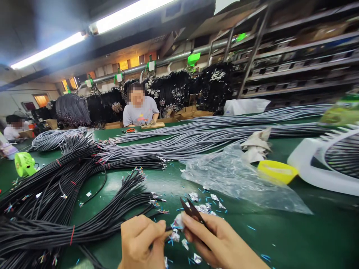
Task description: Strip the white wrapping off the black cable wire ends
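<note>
While the left hand [143, 239] pinches a black cable [92, 224] end at 6 o'clock on the table [308, 231], the right hand [215, 243] grips small snips [192, 210], blades apart, just beside it. Cutting too deep could nick the fine wires; foil scraps [207, 201] scattered at 12 o'clock may hide them.
</note>
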